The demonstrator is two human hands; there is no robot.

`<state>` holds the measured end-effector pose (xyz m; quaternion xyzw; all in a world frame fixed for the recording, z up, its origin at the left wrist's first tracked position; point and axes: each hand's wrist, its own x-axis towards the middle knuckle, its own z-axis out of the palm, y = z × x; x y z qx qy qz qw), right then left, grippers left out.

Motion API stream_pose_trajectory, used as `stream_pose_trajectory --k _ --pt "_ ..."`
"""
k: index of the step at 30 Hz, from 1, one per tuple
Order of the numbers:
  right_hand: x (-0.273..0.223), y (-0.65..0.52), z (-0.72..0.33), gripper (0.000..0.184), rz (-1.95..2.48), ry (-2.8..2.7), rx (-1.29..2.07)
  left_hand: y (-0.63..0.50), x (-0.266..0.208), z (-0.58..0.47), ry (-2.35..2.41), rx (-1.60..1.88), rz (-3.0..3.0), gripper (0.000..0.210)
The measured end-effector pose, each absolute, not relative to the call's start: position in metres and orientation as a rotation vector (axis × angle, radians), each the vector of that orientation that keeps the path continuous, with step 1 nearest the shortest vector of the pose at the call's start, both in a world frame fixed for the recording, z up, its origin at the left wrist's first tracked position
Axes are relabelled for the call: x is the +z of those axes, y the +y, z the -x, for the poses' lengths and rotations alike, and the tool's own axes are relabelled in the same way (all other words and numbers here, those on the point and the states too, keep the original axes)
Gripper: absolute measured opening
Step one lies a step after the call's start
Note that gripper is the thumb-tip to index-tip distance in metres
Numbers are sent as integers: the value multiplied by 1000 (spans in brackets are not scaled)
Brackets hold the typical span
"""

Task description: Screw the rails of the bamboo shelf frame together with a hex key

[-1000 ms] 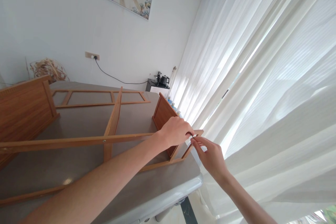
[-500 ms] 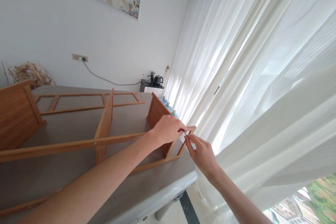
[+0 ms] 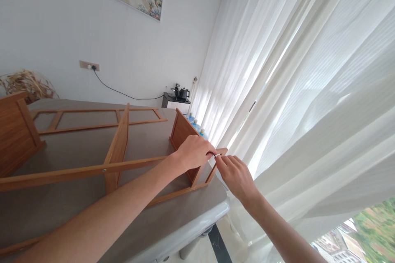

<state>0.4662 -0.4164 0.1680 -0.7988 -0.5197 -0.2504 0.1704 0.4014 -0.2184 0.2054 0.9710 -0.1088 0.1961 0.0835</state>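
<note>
My left hand [image 3: 193, 152] reaches over the right end of a brown wooden shelf frame [image 3: 132, 165], its fingers closed in a pinch. A thin dark rod [image 3: 212, 154] shows at its fingertips, too small to name more exactly. From the right, my right hand [image 3: 233, 174] meets it, thumb and fingers closed on the rod's other end. Both hands are above the frame's end rail, close by the right wooden panel [image 3: 182, 128]. The frame lies on its side. A middle panel [image 3: 119, 141] and a left panel [image 3: 18, 131] stand between its rails.
A grey-covered table [image 3: 148, 230] with a rounded pale edge bears the frame. White curtains [image 3: 286, 111] hang close on the right. Behind stand several water bottles [image 3: 196, 124] and a small cabinet [image 3: 175, 102] with a kettle [image 3: 184, 93]. Dried stalks [image 3: 27, 84] are at the far left.
My right hand's fingers have turned over and closed up tighter against my left fingertips. My left hand stays at the same end of the frame. The view has shifted slightly.
</note>
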Motion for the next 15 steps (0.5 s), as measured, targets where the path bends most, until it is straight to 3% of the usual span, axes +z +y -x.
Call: stream_pose_trajectory --k 5,9,15 --pt "167 -411 -462 26 2241 -1278 -450 -218 205 -402 -350 570 -2924 31" --pt "159 -404 -460 38 2163 -1144 -243 -217 204 -404 -347 569 -2923 30" --pt "147 -403 -455 35 2128 -1005 -299 -218 204 -403 -326 589 -2918 31"
